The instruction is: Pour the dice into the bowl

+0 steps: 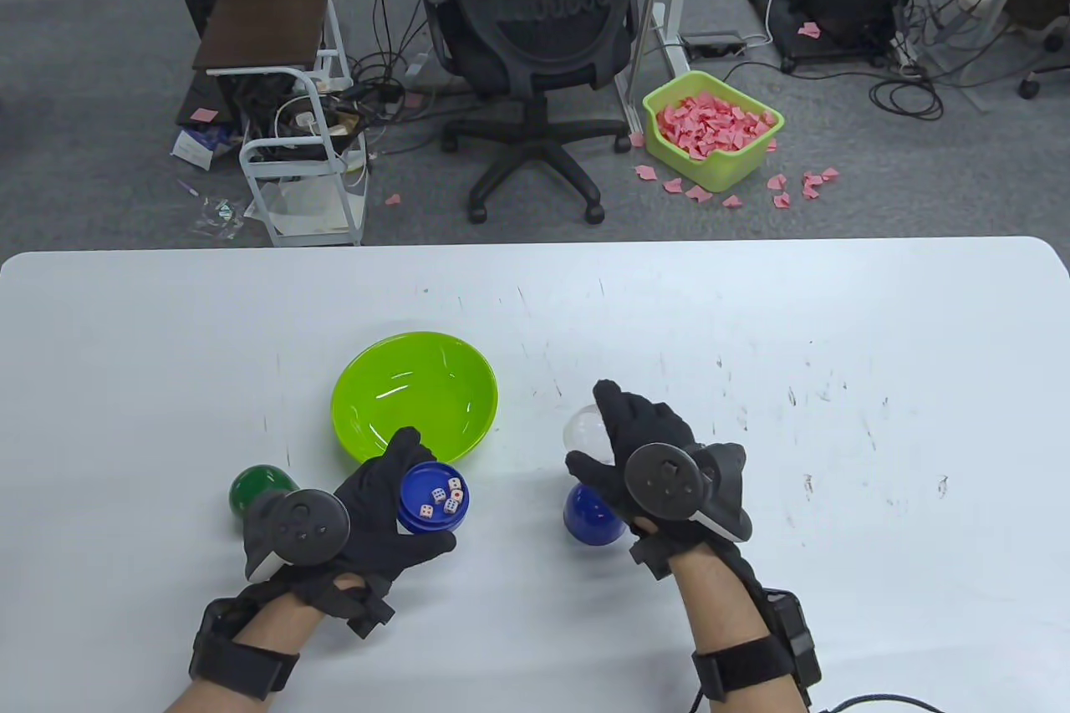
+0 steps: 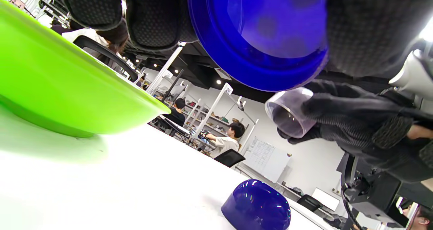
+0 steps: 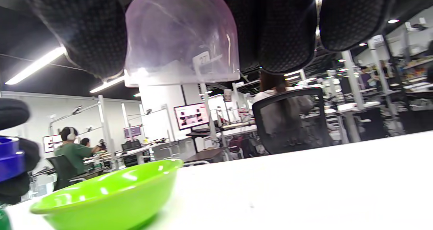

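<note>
The big white table [image 1: 752, 345] holds everything. The biggest thing on it is the green bowl [image 1: 414, 398], which sits left of the middle. The bowl has nothing in it.

The left hand [image 1: 380, 508] is at about 6 o'clock from the bowl, just past its near rim. Its fingers and thumb are curled round a small blue cup [image 1: 433, 498], and the cup is lifted off the table, as the left wrist view shows. The open top of the cup faces up. Five little white dice [image 1: 444, 497] lie inside the cup.

The right hand [image 1: 639, 450] is at about 3 o'clock from the left hand, well apart from the bowl. Its fingers are wrapped round a clear dome lid [image 1: 585, 429]. The lid is up in the air with its open side facing down.

A dark blue dome [image 1: 592, 516] sits on the table under the right hand, at about 6 o'clock from the clear lid. Its round side faces up.

A green dome [image 1: 259, 491] rests on the table at about 9 o'clock from the left hand, partly hidden behind the tracker on that hand.
</note>
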The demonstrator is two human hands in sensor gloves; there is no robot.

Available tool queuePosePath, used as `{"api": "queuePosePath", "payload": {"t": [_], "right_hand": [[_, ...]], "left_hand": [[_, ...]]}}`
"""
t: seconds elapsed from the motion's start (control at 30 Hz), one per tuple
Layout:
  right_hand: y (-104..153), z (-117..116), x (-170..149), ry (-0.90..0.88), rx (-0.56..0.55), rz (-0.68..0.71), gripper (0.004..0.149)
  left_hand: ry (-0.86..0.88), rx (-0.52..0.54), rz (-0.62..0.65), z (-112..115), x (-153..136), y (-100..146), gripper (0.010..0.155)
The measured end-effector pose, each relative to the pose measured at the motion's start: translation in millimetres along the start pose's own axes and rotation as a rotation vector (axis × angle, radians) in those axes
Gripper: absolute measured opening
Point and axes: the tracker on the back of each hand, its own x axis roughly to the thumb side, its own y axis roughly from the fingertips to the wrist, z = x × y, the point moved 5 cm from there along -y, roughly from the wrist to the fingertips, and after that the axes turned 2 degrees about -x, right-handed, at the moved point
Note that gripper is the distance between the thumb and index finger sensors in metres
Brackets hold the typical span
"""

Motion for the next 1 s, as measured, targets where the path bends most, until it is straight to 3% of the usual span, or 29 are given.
{"api": "queuePosePath", "payload": {"t": [0.23, 0.43, 0.67, 1.0], "right_hand": [[9.7, -11.6, -49.6, 0.075, 0.03, -0.123, 0.083], [22.5, -29.1, -80.8, 0.128, 0.127, -0.206, 0.083], [31.3, -52.6, -95.6, 0.174, 0.272, -0.268, 0.084], [36.3, -74.1, -99.0, 0.194, 0.362, -0.292, 0.084]], "left_hand": [[0.026, 0.015, -0.024, -3.8, -7.0, 0.0, 0.112], [0.033, 0.023, -0.04, -5.8, -10.5, -0.1, 0.112], [0.034, 0.041, -0.051, -9.8, -13.2, 0.8, 0.112], [0.052, 0.062, -0.066, -16.4, -19.6, 2.9, 0.112]]}}
